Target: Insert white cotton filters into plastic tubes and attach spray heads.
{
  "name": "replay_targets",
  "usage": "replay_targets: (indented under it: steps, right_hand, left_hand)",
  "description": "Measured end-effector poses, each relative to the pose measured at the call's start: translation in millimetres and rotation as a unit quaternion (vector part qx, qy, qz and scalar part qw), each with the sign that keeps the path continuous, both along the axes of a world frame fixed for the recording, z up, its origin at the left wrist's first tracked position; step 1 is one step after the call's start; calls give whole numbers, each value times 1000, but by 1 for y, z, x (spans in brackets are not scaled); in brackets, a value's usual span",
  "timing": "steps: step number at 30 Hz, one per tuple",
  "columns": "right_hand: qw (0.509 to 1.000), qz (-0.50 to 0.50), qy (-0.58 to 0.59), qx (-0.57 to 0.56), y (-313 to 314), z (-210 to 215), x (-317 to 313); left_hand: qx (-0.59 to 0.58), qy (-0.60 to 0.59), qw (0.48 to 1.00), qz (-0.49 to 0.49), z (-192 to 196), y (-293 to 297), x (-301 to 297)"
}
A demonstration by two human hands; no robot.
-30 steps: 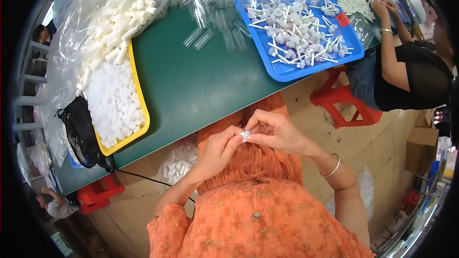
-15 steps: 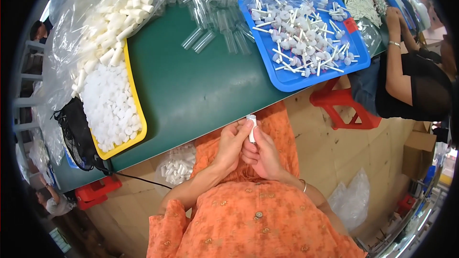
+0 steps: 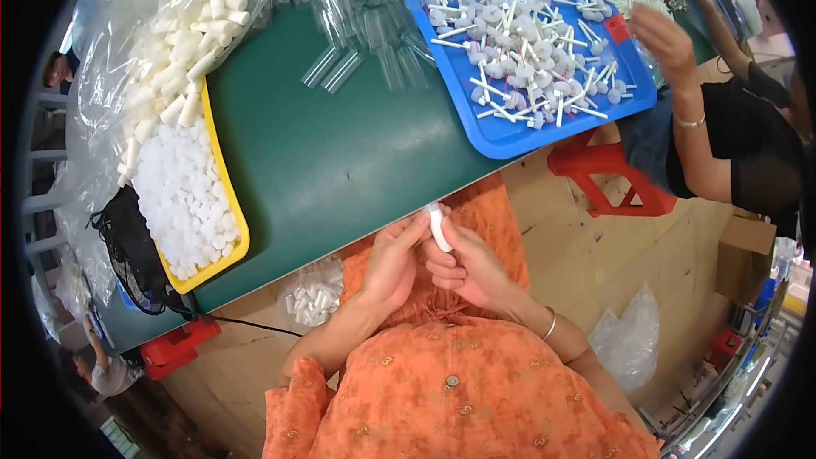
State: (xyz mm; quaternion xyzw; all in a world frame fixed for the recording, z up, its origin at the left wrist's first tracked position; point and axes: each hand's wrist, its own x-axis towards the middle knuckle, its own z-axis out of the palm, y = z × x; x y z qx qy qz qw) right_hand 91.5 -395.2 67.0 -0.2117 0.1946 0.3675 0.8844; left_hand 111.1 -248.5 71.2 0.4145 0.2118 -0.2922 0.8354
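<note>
Green matting covers the table (image 3: pixel 340 161). Below its near edge, at centre, the left hand (image 3: pixel 393 259) and right hand (image 3: pixel 469 268) pinch together on one small white plastic tube (image 3: pixel 439 229), held upright. At 9 o'clock a yellow tray (image 3: pixel 231 204) holds white caps; at 1 o'clock a blue tray (image 3: pixel 501 138) holds white stemmed discs.

clear bag of white tubes (image 3: pixel 313 297), cardboard box (image 3: pixel 745 259)

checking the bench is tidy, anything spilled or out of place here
Mostly orderly. Clear tubes lie loose on the green table between the trays, and a bag of white parts sits below the table edge by the person's knee.
</note>
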Motion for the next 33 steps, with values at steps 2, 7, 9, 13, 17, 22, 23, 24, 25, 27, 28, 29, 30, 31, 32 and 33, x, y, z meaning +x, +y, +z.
replay_targets:
  steps: [2, 7, 9, 13, 17, 22, 23, 24, 25, 27, 28, 29, 30, 31, 32, 33]
  right_hand:
    - [999, -15, 20, 29, 2, 3, -3]
    - [994, -36, 60, 86, 7, -1, -2]
    - [999, -1, -45, -27, 6, -9, 0]
    - [707, -3, -504, -497, -22, 7, 4]
    - [526, 3, -658, -539, -37, 47, 10]
    - [508, 3, -695, -509, -22, 39, 11]
    - [510, -10, -693, -510, -20, 36, 10]
    - [512, -23, -690, -511, -19, 34, 10]
    - [512, -23, -690, -512, -20, 33, 11]
    - [534, -29, -679, -503, -21, 32, 13]
    - [531, -30, -680, -504, -21, 33, 13]
    - [540, -28, -676, -501, -21, 35, 13]
    - [549, -26, -671, -498, -21, 37, 13]
    - [545, -24, -675, -496, -22, 38, 14]
    - [553, -19, -667, -499, -22, 40, 13]
    - [560, -14, -659, -502, -22, 41, 12]
  left_hand:
    - [-20, 13, 1000, -4, 2, 0, 0]
    - [-48, 11, 999, -8, 1, 4, 1]
    - [-25, 1, 1000, -12, -1, 7, 0]
    - [-82, -5, 996, -28, 16, 18, -6]
    - [-138, -58, 986, -71, 28, 33, -16]
    - [-129, -48, 989, -56, 31, 27, -19]
    - [-130, -49, 989, -58, 33, 27, -18]
    - [-133, -44, 987, -72, 35, 28, -17]
    - [-137, -40, 986, -86, 36, 28, -16]
    - [-153, -29, 984, -90, 31, 27, -18]
    - [-170, -21, 981, -94, 29, 27, -19]
    - [-171, -24, 980, -94, 30, 27, -19]
    - [-164, -22, 980, -108, 30, 28, -20]
    - [-156, -21, 981, -118, 30, 27, -17]
    - [-158, -26, 981, -114, 29, 26, -17]
    - [-165, -17, 979, -116, 27, 23, -18]
